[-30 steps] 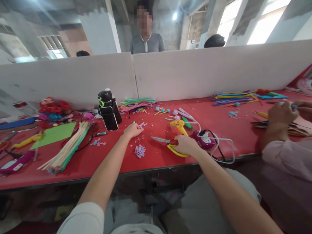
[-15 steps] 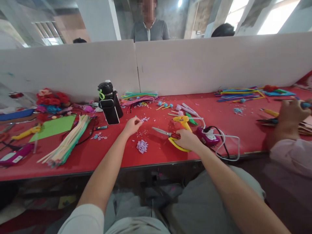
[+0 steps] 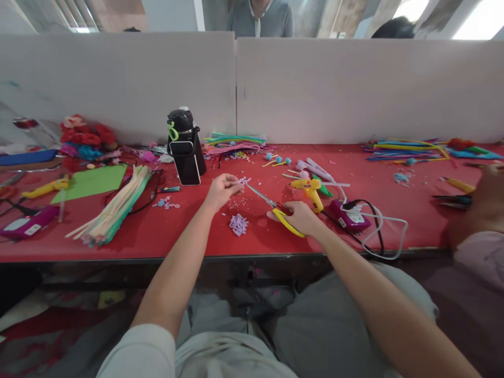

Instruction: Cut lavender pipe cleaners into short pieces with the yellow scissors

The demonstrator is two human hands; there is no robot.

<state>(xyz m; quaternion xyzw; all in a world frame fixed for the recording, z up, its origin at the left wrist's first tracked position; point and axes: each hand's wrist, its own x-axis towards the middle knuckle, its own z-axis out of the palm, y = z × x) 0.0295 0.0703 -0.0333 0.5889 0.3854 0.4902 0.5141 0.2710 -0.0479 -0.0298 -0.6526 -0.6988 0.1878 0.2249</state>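
My left hand (image 3: 223, 190) is closed in a pinch above the red table, and what sits between the fingertips is too small to make out. Small lilac bits (image 3: 244, 180) show right beside those fingers. Scissors (image 3: 263, 196) with yellow and red handles are gripped in my right hand (image 3: 298, 217), their blades pointing left at the pinching fingers. Below the left hand lies a small pile of lilac cut pieces (image 3: 238, 224). A yellow glue gun (image 3: 308, 190) rests just beyond my right hand.
A black bottle (image 3: 181, 128) stands behind a phone-like black panel (image 3: 188, 167). Pipe-cleaner bundles (image 3: 114, 207) lie left. A purple power box (image 3: 349, 216) with cables sits right. Another person's hand (image 3: 488, 194) is at the right edge. A white partition (image 3: 157, 84) runs along the back.
The scissors have come closer to my left fingertips, their blades now reaching almost to them. My view has tilted down and shifted slightly left.
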